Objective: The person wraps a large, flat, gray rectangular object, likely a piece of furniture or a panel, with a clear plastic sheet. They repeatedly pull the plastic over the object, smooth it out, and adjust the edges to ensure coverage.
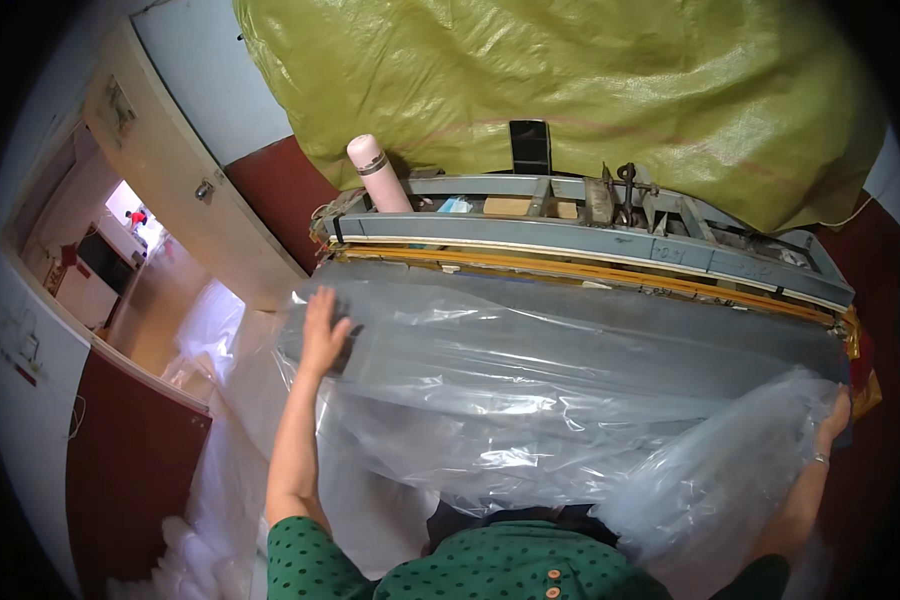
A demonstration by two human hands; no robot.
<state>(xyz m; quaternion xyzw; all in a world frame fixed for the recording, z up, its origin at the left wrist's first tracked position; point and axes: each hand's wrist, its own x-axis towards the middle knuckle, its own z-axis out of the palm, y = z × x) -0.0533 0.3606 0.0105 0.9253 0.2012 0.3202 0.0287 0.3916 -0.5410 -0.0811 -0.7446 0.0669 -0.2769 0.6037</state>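
A wide sheet of clear plastic film [510, 400] lies across a dark grey work surface [710, 325] and hangs over its near edge toward my body. My left hand [325, 335] rests on the film near the surface's left end, fingers stretched out and apart. At the far right end, my right hand [834, 415] grips the film's edge, its fingers partly hidden. Between that hand and my body the film is gathered in loose folds. Beyond the film runs a long grey metal frame [490, 230] with yellow strips along its near side.
On the frame's left stands a pink thermos flask [378, 175]; a dark phone-like slab [530, 147] leans farther right. A metal clamp [626, 195] sits on the frame. A yellow-green tarp [570, 70] covers the back. More film [215, 540] trails down the left, beside an open door [170, 150].
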